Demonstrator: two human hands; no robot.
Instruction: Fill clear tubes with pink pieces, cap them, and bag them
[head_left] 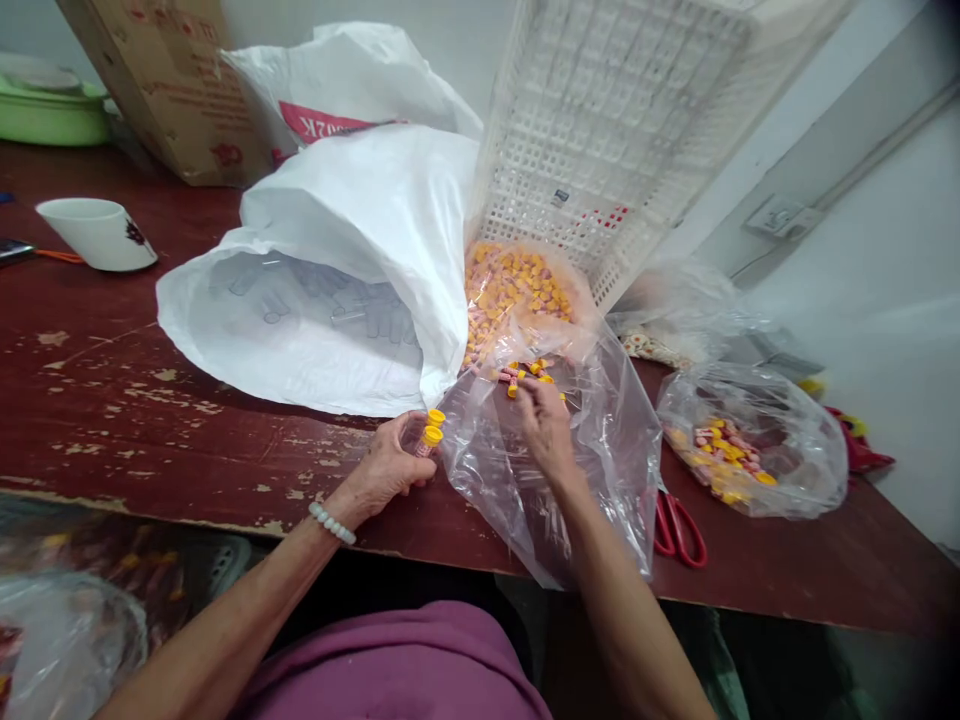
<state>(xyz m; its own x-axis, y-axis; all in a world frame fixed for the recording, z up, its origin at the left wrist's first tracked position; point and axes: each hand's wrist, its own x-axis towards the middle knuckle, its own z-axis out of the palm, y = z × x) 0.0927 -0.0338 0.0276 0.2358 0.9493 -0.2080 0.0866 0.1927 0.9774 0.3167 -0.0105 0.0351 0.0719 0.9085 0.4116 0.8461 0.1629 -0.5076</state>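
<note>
My left hand (386, 468) rests on the worn red-brown table (112, 400), fingers closed around small clear tubes with yellow caps (431, 432). My right hand (541, 425) reaches into an open clear plastic bag (600, 450) and pinches at small pink tubes with yellow caps (517, 375). Deeper in that bag lies a heap of the same pink and yellow pieces (514, 285). A large white plastic bag (337, 280) lies open just left of it, with clear tubes showing faintly through its wall.
A white plastic lattice crate (622, 120) leans at the back. Another clear bag of pink and yellow pieces (742, 450) sits at the right, red-handled scissors (679, 530) beside it. A white cup (97, 232), a cardboard box (165, 80) and a green basin (49, 110) stand far left.
</note>
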